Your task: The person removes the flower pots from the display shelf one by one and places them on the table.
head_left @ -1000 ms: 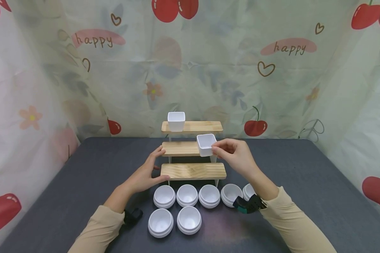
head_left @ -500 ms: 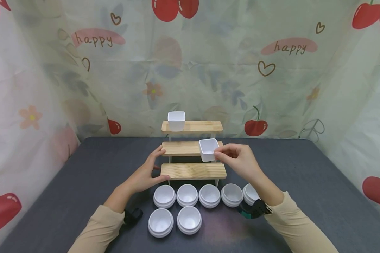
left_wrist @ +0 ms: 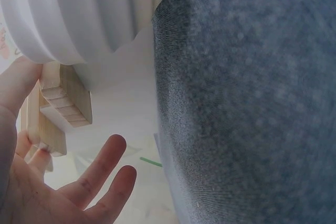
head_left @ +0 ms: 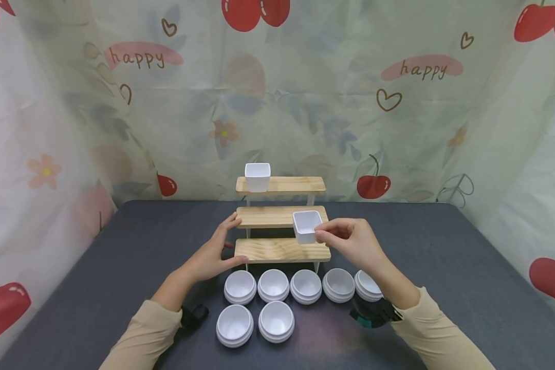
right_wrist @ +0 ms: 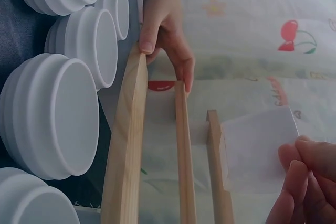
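Note:
My right hand [head_left: 353, 241] pinches a small square white bowl [head_left: 304, 228] at its right rim. In the head view the bowl is tilted, in front of the middle and bottom boards at their right end. These boards belong to a three-tier wooden display stand [head_left: 268, 251]. My left hand [head_left: 211, 256] touches the stand's left end, thumb on the bottom board and fingertips on the middle one. In the left wrist view two of its fingers [left_wrist: 100, 169] spread free. Another square white bowl [head_left: 257, 178] stands on the top board's left part.
Several round white bowls, ridged as if stacked, stand in front of the stand in two rows; one [head_left: 277, 319] is in the nearer row, another [head_left: 338, 284] at the right. A dark grey cloth [head_left: 134, 257] covers the table. Patterned curtains [head_left: 287, 128] enclose the back and sides.
My right hand has moved the square bowl down and slightly right, from the middle board toward the bottom one. The left hand has stayed on the stand's left end.

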Available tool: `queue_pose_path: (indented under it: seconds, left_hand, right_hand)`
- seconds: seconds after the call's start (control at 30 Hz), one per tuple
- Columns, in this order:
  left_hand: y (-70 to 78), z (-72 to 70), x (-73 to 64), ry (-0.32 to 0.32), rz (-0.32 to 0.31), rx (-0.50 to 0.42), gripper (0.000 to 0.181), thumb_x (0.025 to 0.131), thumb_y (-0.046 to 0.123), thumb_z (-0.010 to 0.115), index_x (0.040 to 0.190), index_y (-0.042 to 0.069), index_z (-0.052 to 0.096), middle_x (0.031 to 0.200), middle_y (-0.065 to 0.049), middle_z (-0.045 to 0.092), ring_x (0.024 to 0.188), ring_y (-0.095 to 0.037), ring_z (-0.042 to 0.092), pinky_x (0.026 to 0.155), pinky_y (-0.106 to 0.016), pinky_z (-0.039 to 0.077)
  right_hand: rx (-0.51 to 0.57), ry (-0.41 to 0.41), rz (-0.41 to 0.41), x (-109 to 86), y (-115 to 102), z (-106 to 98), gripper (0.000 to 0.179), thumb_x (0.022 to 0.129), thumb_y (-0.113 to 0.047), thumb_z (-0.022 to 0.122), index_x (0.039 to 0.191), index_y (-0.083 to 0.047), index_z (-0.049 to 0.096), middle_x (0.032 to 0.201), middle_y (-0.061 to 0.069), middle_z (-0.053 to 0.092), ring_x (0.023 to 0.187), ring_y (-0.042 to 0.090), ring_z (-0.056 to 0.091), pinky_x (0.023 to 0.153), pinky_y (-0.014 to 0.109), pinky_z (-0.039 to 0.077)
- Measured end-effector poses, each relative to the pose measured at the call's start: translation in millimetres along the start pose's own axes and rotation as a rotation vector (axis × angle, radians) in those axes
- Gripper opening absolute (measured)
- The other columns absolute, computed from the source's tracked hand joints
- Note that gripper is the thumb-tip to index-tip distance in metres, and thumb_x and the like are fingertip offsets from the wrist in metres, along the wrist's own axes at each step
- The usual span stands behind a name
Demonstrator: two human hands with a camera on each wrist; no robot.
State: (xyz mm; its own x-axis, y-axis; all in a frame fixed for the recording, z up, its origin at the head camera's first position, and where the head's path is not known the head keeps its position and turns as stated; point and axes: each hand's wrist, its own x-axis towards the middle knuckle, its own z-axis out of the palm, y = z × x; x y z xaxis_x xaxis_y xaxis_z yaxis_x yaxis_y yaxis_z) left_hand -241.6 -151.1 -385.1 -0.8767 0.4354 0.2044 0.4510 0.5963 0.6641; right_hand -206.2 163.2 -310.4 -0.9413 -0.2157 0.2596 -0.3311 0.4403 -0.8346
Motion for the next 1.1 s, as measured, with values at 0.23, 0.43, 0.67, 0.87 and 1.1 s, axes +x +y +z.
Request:
queue_pose_path:
  seconds: [0.23, 0.43, 0.67, 0.87, 1.1]
  left_hand:
    - [0.8, -1.0, 0.1, -0.006, -0.006, -0.006, 0.088, 0.081, 0.029, 0.072, 0.147, 0.020, 0.014, 0.158, -0.009, 0.003, 0.112, -0.038, 0.057, 0.092, -0.052, 0.049]
    - [0.5, -1.2, 0.0, -0.006, -0.002, -0.010, 0.088, 0.082, 0.029, 0.072, 0.147, 0.020, 0.014, 0.158, -0.009, 0.003, 0.112, -0.038, 0.057, 0.092, -0.052, 0.049]
    - [0.5, -1.3, 0.3, -0.003, 0.007, -0.006, 0.088, 0.081, 0.028, 0.073, 0.147, 0.020, 0.014, 0.158, -0.009, 0.003, 0.112, -0.038, 0.057, 0.092, -0.050, 0.050]
    - [1.3, -1.6, 0.1, -0.003, 0.011, -0.008, 0.088, 0.081, 0.027, 0.073, 0.147, 0.019, 0.014, 0.158, -0.009, 0.003, 0.111, -0.037, 0.057, 0.092, -0.050, 0.050]
    - [1.7, -1.6, 0.2, -0.005, 0.004, -0.005, 0.088, 0.081, 0.028, 0.073, 0.147, 0.020, 0.014, 0.158, -0.009, 0.003, 0.111, -0.037, 0.058, 0.091, -0.050, 0.050]
  right_hand:
    - [0.001, -0.018, 0.007, -5.4, -1, -1, 0.019, 0.082, -0.017, 0.072, 0.094, -0.002, 0.073, 0.081, 0.013, 0.070, 0.066, 0.006, 0.059, 0.059, 0.021, 0.051]
    - [-0.012, -0.036, 0.020, -8.5, 0, -2, 0.019, 0.082, -0.017, 0.072, 0.094, -0.003, 0.073, 0.079, 0.011, 0.069, 0.064, 0.006, 0.057, 0.057, 0.021, 0.050]
    - [-0.013, -0.054, 0.013, -12.3, 2, -3, 0.016, 0.082, -0.017, 0.071, 0.092, -0.005, 0.073, 0.080, 0.011, 0.071, 0.066, 0.011, 0.063, 0.059, 0.024, 0.052]
    - [-0.012, -0.075, 0.006, -16.8, 3, -4, 0.016, 0.082, -0.017, 0.072, 0.092, -0.004, 0.073, 0.080, 0.012, 0.072, 0.068, 0.014, 0.066, 0.058, 0.023, 0.052]
    - [-0.004, -0.098, 0.009, -22.1, 5, -5, 0.019, 0.081, -0.016, 0.072, 0.093, -0.001, 0.073, 0.081, 0.012, 0.072, 0.064, 0.003, 0.062, 0.057, 0.023, 0.052]
